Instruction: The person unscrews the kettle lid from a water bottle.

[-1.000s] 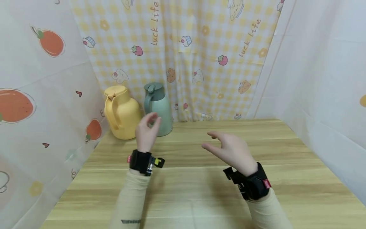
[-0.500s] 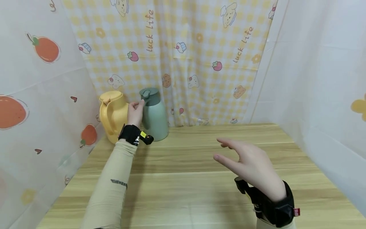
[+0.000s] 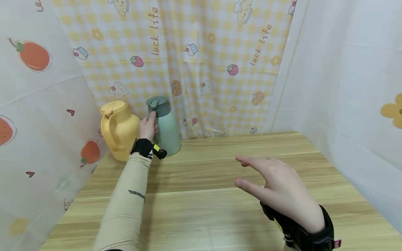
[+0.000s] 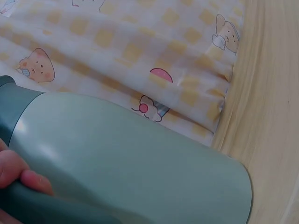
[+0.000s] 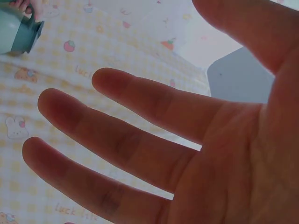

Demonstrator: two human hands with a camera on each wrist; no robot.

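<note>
A green thermos jug [image 3: 169, 134] with a darker lid and handle stands upright at the back left of the table. My left hand [image 3: 147, 128] grips its handle, thumb up near the lid. In the left wrist view the curled fingers [image 4: 23, 175] wrap the dark handle beside the pale green body [image 4: 126, 154]. My right hand [image 3: 279, 184] hovers over the right half of the table, fingers spread and holding nothing. The right wrist view shows its palm and straight fingers [image 5: 126, 135], with the thermos jug [image 5: 16, 32] far off at the upper left.
A yellow thermos jug [image 3: 122, 129] stands just left of the green one, close to my left hand. Behind both hangs a checked curtain [image 3: 201, 76], with white printed sheets at the sides. The wooden table [image 3: 201, 209] stretches in front.
My left hand has reached forward from in front of the jugs and now grips the green jug's handle. My right hand has moved right and nearer the body, staying open.
</note>
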